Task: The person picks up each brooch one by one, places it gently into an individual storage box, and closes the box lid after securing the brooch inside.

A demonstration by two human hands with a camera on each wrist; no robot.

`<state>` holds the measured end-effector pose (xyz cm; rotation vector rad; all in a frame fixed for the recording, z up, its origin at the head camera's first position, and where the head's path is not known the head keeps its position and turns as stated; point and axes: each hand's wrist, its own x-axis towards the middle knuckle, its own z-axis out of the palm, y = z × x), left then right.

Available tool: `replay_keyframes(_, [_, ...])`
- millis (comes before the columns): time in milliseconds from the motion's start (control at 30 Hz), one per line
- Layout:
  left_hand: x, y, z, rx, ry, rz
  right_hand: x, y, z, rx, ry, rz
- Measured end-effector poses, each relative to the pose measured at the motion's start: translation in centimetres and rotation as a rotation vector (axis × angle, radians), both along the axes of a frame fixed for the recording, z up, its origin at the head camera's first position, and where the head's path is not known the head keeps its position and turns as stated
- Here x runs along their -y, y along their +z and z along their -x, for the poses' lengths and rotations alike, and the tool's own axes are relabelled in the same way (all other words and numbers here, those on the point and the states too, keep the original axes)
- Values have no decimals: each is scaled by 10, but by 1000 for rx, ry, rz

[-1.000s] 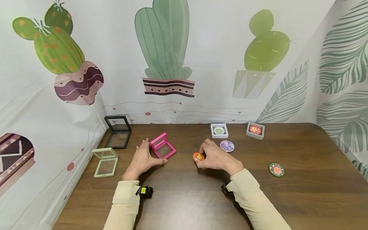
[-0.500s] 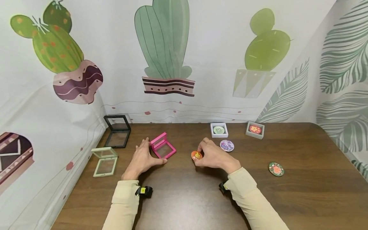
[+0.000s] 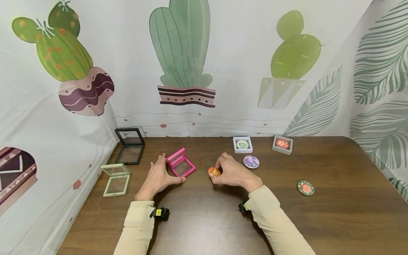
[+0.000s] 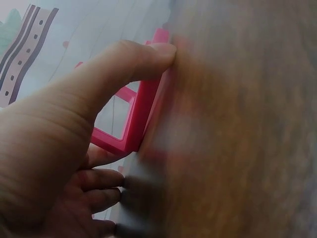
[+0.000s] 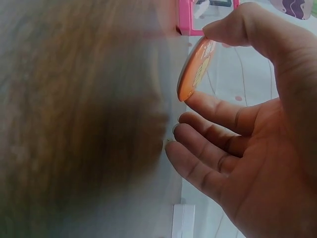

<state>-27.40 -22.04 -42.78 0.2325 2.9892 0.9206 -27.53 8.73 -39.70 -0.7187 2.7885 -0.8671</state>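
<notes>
- One orange badge (image 3: 214, 172) (yellow picture showing) is pinched by the right hand (image 3: 236, 173), just right of the pink frame (image 3: 190, 171).
- Left hand (image 3: 157, 177), spread wide, holds that open frame toward the table (image 3: 204, 223)'s far edge, left of middle.

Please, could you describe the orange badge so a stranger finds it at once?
At the brown table, find the person's right hand. It pinches the orange badge at the edge, just right of the pink case. Unlike the loose purple badge and green badge, it is held.
</notes>
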Motion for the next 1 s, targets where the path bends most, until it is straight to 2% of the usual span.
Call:
replay_keyframes(167, [-1, 0, -1, -5, 2, 0, 3, 0, 1, -14, 15, -1])
replay_keyframes(633, [-10, 1, -5, -37, -3, 24, 15, 4, 0, -3, -17, -12])
replay_keyframes(1000, [-12, 1, -5, -24, 2, 12, 25, 3, 7, 4, -7, 6])
